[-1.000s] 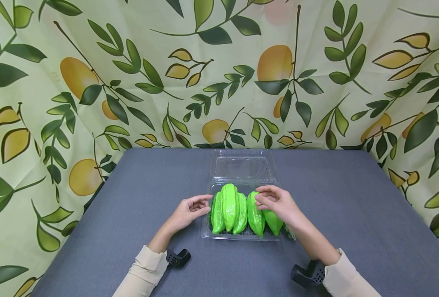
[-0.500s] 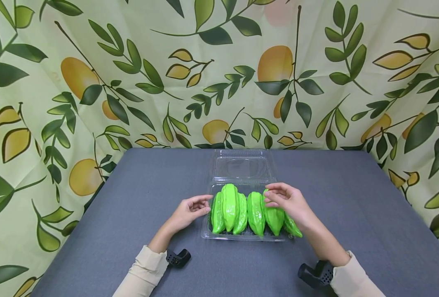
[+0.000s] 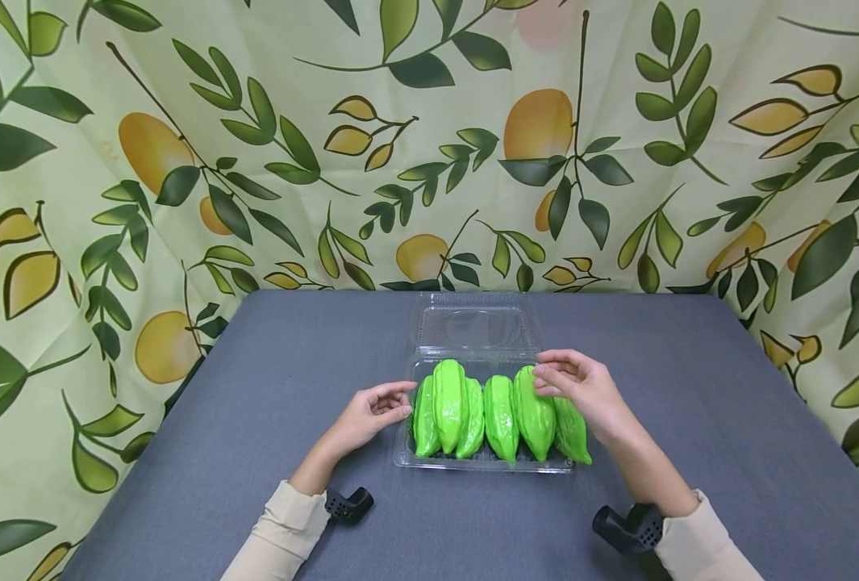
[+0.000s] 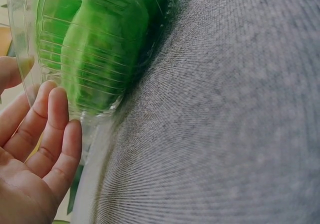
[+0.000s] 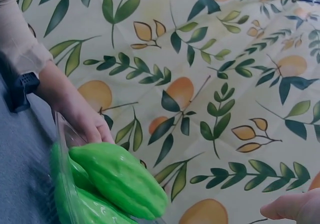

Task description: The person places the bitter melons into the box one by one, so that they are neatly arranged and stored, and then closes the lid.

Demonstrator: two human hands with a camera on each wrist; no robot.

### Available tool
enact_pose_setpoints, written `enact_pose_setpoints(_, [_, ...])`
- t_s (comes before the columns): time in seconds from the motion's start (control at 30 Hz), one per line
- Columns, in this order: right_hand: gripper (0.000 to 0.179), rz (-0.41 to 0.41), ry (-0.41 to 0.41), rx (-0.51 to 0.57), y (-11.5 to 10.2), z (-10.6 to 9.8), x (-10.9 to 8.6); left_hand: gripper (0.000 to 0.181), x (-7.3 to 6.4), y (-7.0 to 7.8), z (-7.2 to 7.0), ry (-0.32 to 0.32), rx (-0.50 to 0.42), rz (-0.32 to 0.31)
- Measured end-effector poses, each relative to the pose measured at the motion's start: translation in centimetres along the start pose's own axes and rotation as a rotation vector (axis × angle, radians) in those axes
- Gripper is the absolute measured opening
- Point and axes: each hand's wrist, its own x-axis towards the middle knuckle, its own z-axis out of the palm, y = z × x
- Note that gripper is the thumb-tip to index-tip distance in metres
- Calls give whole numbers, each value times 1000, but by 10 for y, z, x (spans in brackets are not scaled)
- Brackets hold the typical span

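Star fruits (image 3: 502,418) lie in a clear clamshell (image 3: 473,465) between the left grip (image 3: 371,414) at its left edge and the right grip (image 3: 584,391) by the rightmost fruits, both loosely parted, empty.

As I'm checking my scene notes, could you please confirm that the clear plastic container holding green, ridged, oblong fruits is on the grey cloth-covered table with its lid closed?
Not quite: the clear plastic lid is open, folded back behind the clear plastic container, as the head view shows. The green, ridged, oblong fruits and grey cloth-covered table are right.
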Motion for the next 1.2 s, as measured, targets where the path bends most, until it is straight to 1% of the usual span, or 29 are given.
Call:
enact_pose_setpoints(0.27, [44,18,29,-34,3,-9,3,39,0,3,1,-1,-18,-17])
enact_pose_setpoints(0.47, [46,22,63,-62,7,-15,5,39,0,2,1,-7,-24,-6])
enact_pose_setpoints(0.63, [47,33,88,-103,10,-20,6,39,0,2,1,-7,-23,-12])
enact_pose_setpoints(1.0, [50,58,110,-140,17,-31,9,39,1,0,0,-4,-30,3])
enact_pose_setpoints(1.2, [51,76,116,-178,21,-35,10,40,0,2,0,-7,-25,0])
